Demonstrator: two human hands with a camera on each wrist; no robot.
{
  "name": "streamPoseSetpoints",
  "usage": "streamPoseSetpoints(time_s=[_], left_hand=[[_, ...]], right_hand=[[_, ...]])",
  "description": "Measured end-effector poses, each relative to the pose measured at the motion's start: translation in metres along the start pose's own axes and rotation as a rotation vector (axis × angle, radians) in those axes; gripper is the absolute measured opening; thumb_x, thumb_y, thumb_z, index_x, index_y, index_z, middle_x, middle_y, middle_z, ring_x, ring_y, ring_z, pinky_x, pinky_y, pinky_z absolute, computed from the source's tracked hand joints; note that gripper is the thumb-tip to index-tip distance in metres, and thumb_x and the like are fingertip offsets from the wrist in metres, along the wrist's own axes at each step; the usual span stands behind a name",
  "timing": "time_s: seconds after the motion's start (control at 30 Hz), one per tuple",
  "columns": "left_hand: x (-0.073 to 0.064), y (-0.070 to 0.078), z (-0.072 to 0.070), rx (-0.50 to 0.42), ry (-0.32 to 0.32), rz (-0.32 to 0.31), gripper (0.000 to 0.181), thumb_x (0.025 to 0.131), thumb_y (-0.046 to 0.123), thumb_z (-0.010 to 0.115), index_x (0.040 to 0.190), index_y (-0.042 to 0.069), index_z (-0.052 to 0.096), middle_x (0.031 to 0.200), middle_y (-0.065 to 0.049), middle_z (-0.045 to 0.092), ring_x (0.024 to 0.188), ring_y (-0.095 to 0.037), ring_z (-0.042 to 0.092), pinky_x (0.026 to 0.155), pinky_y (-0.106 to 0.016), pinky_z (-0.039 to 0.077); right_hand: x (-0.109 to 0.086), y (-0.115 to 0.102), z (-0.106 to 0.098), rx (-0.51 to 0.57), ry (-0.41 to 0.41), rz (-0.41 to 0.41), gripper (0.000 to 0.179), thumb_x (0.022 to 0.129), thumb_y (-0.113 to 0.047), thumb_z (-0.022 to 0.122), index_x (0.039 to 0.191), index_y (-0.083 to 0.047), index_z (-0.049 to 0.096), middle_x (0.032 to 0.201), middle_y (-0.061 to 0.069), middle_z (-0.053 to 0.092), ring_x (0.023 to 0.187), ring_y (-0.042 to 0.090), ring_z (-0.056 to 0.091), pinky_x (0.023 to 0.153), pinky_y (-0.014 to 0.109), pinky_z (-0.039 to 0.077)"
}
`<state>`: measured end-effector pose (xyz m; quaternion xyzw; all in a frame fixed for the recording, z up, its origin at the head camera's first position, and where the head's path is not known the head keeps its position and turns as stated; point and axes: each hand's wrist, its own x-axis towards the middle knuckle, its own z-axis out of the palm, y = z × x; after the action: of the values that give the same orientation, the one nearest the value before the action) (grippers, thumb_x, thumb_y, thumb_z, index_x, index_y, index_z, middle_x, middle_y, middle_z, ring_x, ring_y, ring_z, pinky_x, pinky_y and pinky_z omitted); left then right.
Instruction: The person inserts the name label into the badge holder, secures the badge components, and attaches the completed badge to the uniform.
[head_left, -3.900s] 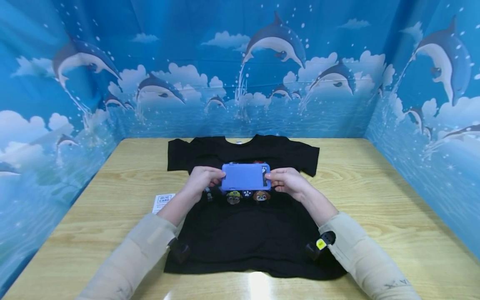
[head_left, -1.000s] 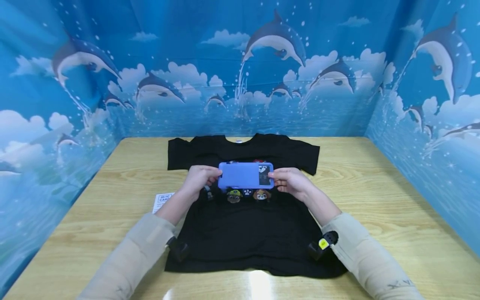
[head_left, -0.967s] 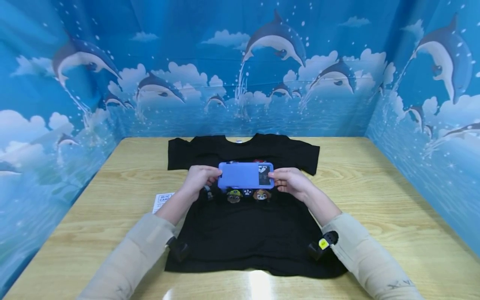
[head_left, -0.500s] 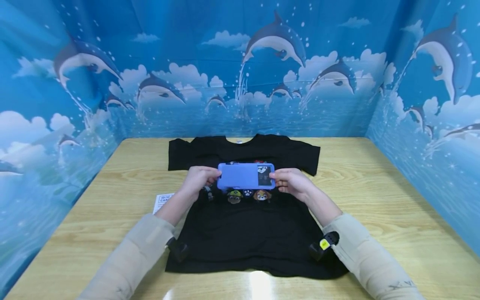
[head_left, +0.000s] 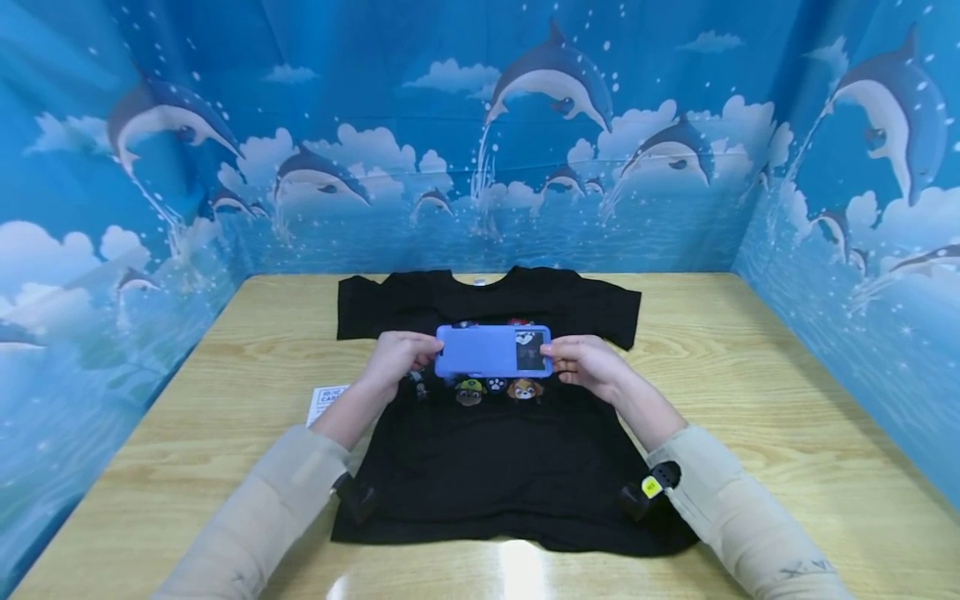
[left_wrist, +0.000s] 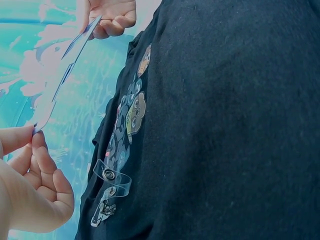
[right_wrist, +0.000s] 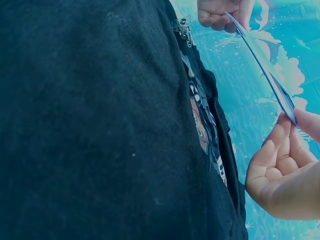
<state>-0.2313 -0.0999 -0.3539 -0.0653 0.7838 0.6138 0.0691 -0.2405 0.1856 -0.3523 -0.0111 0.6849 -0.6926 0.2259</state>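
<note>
A blue plastic card holder (head_left: 476, 351) hangs level above the black T-shirt (head_left: 510, 475), its two parts slid apart lengthwise. At its right end is a framed gap where the shirt's print seems to show through. My left hand (head_left: 396, 364) pinches the left end between thumb and fingers. The opposite end is pinched by my right hand (head_left: 588, 367). Both wrist views show the holder (right_wrist: 267, 72) edge-on, its layers slightly apart. On the shirt near my left hand lies a badge clip (left_wrist: 111, 186) with a clear snap strap and a pin.
The shirt lies spread on a wooden table (head_left: 750, 400), with cartoon dog faces (head_left: 495, 392) printed on its chest. A white printed card (head_left: 322, 402) marked ID/IC CARD is partly covered by my left forearm. Dolphin-printed curtains (head_left: 480, 167) enclose the back and sides.
Over the last few seconds my hands have moved slightly apart. The holder has lengthened and the gap at its right end has widened. In the last half second almost nothing has moved.
</note>
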Motion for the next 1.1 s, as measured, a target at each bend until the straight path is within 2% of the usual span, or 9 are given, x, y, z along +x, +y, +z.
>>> streamPoseSetpoints(time_s=[0.3, 0.67, 1.1], left_hand=[[0.002, -0.002, 0.000, -0.018, 0.012, -0.008, 0.029, 0.085, 0.020, 0.065, 0.102, -0.003, 0.066, 0.085, -0.007, 0.060, 0.085, -0.024, 0.053, 0.082, -0.038, 0.042], [0.002, -0.003, -0.001, -0.008, 0.019, -0.027, 0.028, 0.085, 0.022, 0.064, 0.102, -0.001, 0.067, 0.090, -0.008, 0.061, 0.090, -0.028, 0.053, 0.083, -0.037, 0.040], [0.001, -0.005, -0.003, -0.009, 0.024, -0.045, 0.028, 0.086, 0.021, 0.064, 0.102, -0.002, 0.066, 0.086, -0.007, 0.061, 0.083, -0.022, 0.053, 0.083, -0.037, 0.041]], right_hand=[[0.002, 0.002, -0.004, 0.000, 0.004, 0.004, 0.010, 0.091, -0.013, 0.058, 0.095, -0.005, 0.062, 0.068, -0.002, 0.059, 0.063, 0.011, 0.055, 0.065, 0.025, 0.044], [0.000, 0.003, -0.011, 0.023, -0.022, 0.007, 0.009, 0.092, -0.012, 0.056, 0.087, -0.009, 0.062, 0.069, -0.002, 0.059, 0.065, 0.010, 0.056, 0.064, 0.024, 0.044], [0.000, 0.005, -0.014, 0.034, -0.033, 0.011, 0.014, 0.093, -0.010, 0.054, 0.082, -0.012, 0.063, 0.068, -0.003, 0.059, 0.064, 0.009, 0.056, 0.062, 0.023, 0.044]])
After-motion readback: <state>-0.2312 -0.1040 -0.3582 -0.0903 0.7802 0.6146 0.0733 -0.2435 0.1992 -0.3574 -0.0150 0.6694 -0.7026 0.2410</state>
